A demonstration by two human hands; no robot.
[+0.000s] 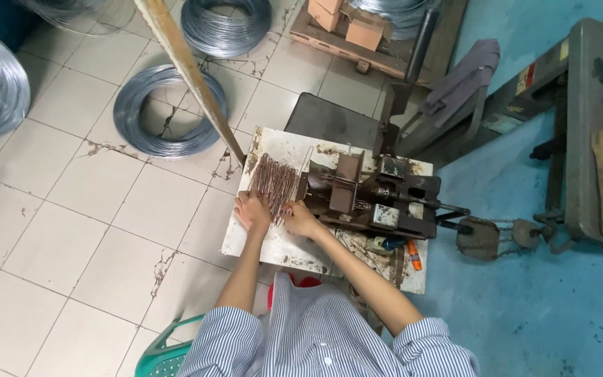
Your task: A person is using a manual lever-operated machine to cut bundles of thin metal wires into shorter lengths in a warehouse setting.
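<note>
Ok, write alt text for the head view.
Seen from above, a person's left hand and right hand rest on a pile of thin wire pieces on a small white table, beside a rusty metal machine.

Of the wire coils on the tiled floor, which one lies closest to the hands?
The flat grey coil crossed by the long wooden pole, just up-left of the white work board. The other coils lie farther off, at the top and left edges.

Wire coils [169,112] on tiled floor [57,230], cardboard boxes [347,21], orange marker [414,255], green chair [165,352]
</note>
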